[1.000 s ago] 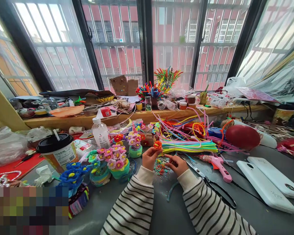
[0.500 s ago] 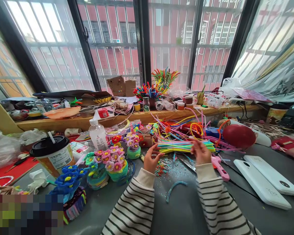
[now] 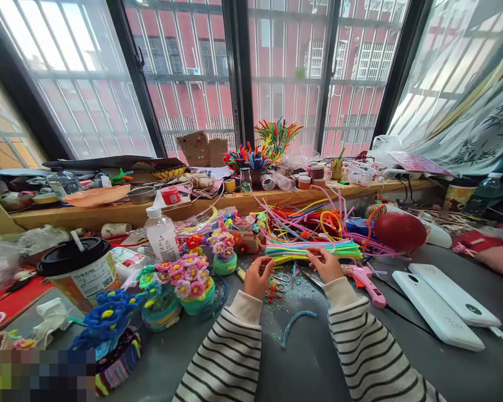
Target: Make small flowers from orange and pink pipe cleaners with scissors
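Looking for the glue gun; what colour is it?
Pink; the glue gun lies by the right hand, head view.

From my remote seat this reads as a home craft corner: a grey bench (image 3: pixel 302 368) pushed against a barred window (image 3: pixel 193 72) facing red apartment blocks. It is heaped with coloured pipe cleaners (image 3: pixel 314 249), a pink glue gun (image 3: pixel 364 277), scissors (image 3: pixel 280 277) and finished fuzzy flower pots (image 3: pixel 193 282). Jars clutter the wooden sill (image 3: pixel 121 215).
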`<state>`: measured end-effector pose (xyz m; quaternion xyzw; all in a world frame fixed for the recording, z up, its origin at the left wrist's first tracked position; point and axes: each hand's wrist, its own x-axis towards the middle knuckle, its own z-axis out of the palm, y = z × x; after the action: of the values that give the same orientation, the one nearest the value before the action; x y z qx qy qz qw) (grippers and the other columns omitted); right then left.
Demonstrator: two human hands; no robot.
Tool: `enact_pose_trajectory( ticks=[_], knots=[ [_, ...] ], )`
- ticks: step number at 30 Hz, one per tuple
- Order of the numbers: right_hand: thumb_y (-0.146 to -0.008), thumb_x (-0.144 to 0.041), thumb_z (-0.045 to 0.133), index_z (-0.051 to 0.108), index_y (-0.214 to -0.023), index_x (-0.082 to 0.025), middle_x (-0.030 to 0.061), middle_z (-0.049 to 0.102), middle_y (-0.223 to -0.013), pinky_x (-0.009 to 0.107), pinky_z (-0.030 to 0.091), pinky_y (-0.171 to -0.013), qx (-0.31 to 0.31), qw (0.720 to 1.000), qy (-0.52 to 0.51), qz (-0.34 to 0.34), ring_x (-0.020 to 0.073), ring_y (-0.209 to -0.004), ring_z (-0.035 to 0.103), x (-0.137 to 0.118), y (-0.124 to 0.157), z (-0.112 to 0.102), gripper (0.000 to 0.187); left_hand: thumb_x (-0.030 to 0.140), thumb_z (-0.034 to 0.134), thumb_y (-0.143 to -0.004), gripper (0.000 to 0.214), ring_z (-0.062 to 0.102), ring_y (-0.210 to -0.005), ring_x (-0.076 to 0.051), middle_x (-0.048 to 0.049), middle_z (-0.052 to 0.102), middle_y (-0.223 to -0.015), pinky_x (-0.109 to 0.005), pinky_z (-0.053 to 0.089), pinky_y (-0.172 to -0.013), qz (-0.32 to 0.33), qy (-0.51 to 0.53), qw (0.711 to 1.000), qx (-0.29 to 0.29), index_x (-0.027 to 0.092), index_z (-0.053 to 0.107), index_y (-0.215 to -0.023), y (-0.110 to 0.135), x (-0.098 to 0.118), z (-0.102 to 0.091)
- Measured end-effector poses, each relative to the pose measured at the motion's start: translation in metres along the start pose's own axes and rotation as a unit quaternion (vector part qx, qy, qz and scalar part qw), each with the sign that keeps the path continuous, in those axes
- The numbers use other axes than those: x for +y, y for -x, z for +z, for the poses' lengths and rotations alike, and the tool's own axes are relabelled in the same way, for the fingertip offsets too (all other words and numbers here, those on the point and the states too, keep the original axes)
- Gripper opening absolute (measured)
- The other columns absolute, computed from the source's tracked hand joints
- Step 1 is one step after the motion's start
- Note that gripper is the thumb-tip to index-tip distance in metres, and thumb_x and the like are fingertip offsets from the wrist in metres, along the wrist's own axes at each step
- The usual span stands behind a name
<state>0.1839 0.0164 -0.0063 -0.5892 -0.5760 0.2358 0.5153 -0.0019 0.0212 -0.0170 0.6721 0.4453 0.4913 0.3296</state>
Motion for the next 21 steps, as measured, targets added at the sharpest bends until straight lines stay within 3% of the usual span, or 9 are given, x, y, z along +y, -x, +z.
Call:
enact_pose_trajectory(
  ticks=[2,4,5,8,11,16,21],
  knots=[
    [-0.070,-0.025,0.042,0.053,-0.086,-0.014,0.0048,0.057,-0.079,0.023,0.041,-0.061,-0.005,0.984,0.172,-0.045,0.0131,-0.067,0.054,-0.012,-0.016,-0.004,0.023,0.036,0.039,-0.070,0.026,0.054,-0.059,-0.013,-0.0052,0.057,-0.070,-0.025,0.043,-0.057,0.000,-0.006,1.000,-0.006,0.013,0.050,-0.079,0.000,0.000,0.001],
    [-0.073,-0.019,0.038,0.052,-0.091,-0.014,0.0062,0.055,-0.088,0.023,0.038,-0.070,0.009,0.929,0.366,-0.058,0.0144,-0.080,0.051,-0.020,-0.038,-0.005,0.023,0.036,0.039,-0.070,0.026,0.054,-0.058,-0.013,-0.0051,0.057,-0.068,-0.024,0.043,-0.057,0.006,-0.012,1.000,-0.013,0.013,0.049,-0.077,0.000,0.001,0.002],
    [-0.074,-0.016,0.036,0.050,-0.095,-0.013,0.0090,0.053,-0.092,0.025,0.036,-0.073,0.015,0.918,0.393,-0.049,0.0161,-0.085,0.049,-0.022,-0.049,-0.003,0.025,0.035,0.038,-0.070,0.026,0.054,-0.057,-0.013,-0.0050,0.057,-0.068,-0.024,0.042,-0.057,0.008,-0.016,1.000,-0.016,0.013,0.049,-0.077,0.001,0.001,0.002],
    [-0.072,-0.007,0.037,0.052,-0.093,-0.010,0.0145,0.053,-0.092,0.027,0.035,-0.072,-0.007,0.900,0.434,-0.030,0.0194,-0.086,0.049,-0.016,-0.078,0.005,0.026,0.036,0.037,-0.070,0.026,0.054,-0.055,-0.012,-0.0046,0.057,-0.066,-0.024,0.042,-0.056,0.011,-0.021,1.000,-0.018,0.013,0.049,-0.075,0.001,0.000,0.003],
    [-0.069,-0.005,0.041,0.056,-0.085,-0.013,0.0127,0.056,-0.083,0.029,0.037,-0.066,-0.041,0.888,0.459,-0.012,0.0193,-0.079,0.052,-0.001,-0.092,0.014,0.023,0.036,0.036,-0.071,0.026,0.054,-0.054,-0.012,-0.0044,0.057,-0.066,-0.023,0.042,-0.054,0.008,-0.019,1.000,-0.022,0.014,0.049,-0.074,0.002,-0.001,0.003],
    [-0.068,-0.013,0.046,0.058,-0.076,-0.015,0.0098,0.057,-0.083,0.029,0.037,-0.065,-0.051,0.881,0.470,-0.032,0.0196,-0.080,0.052,0.010,-0.096,0.015,0.014,0.037,0.035,-0.072,0.027,0.054,-0.056,-0.012,-0.0040,0.058,-0.066,-0.023,0.042,-0.055,0.020,-0.042,0.999,-0.023,0.015,0.050,-0.074,0.002,-0.002,0.004],
    [-0.068,-0.015,0.045,0.057,-0.076,-0.016,0.0075,0.059,-0.080,0.027,0.038,-0.064,-0.032,0.889,0.450,-0.075,0.0179,-0.075,0.053,-0.003,-0.092,-0.003,0.014,0.036,0.034,-0.072,0.027,0.054,-0.055,-0.012,-0.0038,0.058,-0.065,-0.022,0.042,-0.054,0.023,-0.045,0.998,-0.022,0.015,0.050,-0.073,0.002,-0.004,0.006]
  ],
)
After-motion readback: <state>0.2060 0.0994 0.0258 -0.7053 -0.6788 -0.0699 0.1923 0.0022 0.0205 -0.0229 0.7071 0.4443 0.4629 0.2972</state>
